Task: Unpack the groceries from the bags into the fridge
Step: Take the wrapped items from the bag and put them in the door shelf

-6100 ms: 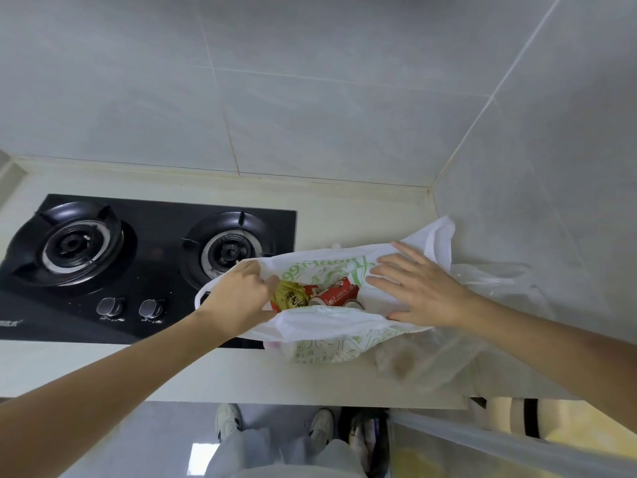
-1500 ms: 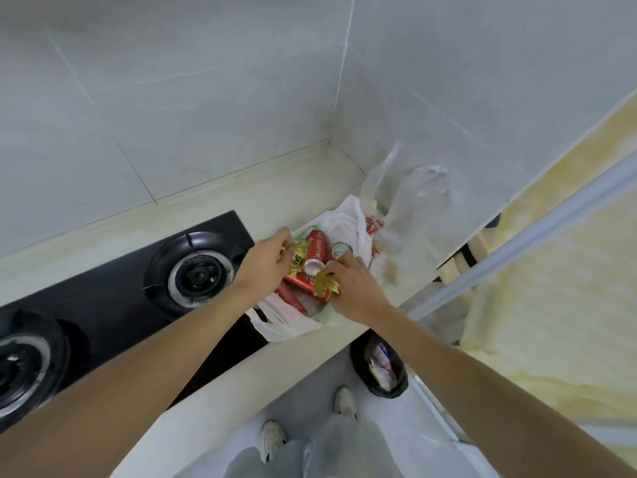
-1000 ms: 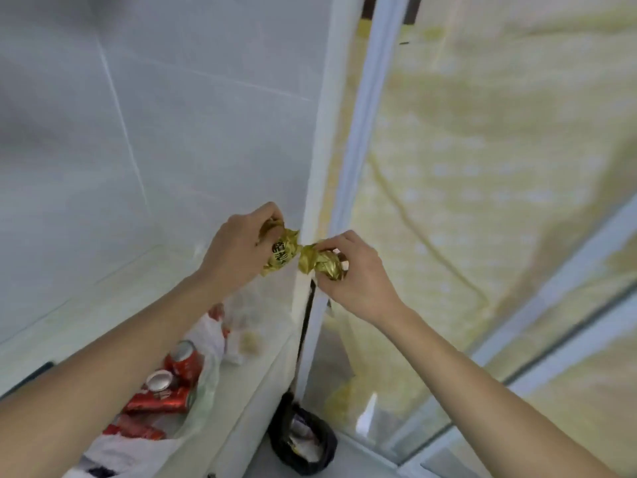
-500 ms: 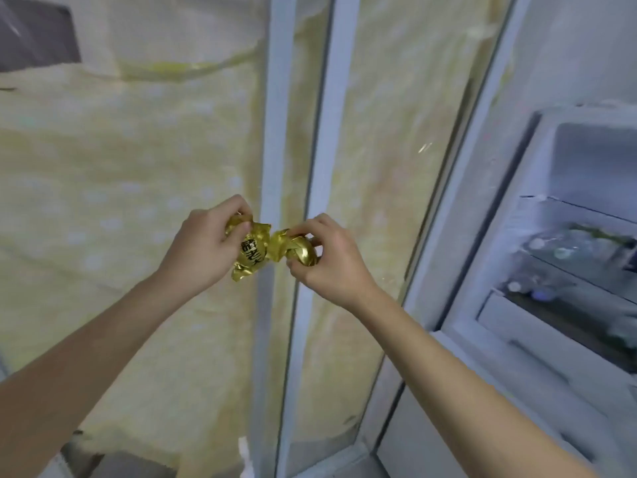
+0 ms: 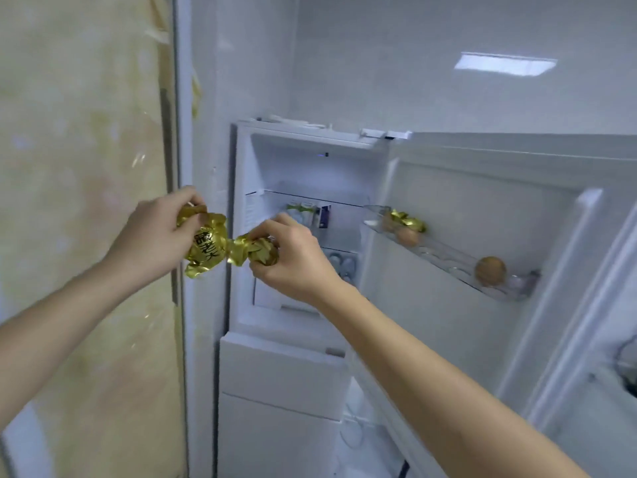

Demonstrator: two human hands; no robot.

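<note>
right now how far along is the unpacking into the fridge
Done: the white fridge door stands open, and its shelf already holds a gold foil packet and brown eggs. In hand: two gold foil-wrapped packets, one in the left hand, one in the right hand. Left: shelving these.

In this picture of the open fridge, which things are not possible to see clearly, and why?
- Head view: the gold packet in the left hand shows print too blurred to read.
- The gold packet in the right hand is partly covered by its fingers.
- Items on the fridge shelf are small, and partly hidden by that hand.
- The door rack holds round brown things, blurred; probably eggs.
- Fridge bottom: cut by the arm and the edge.
</note>
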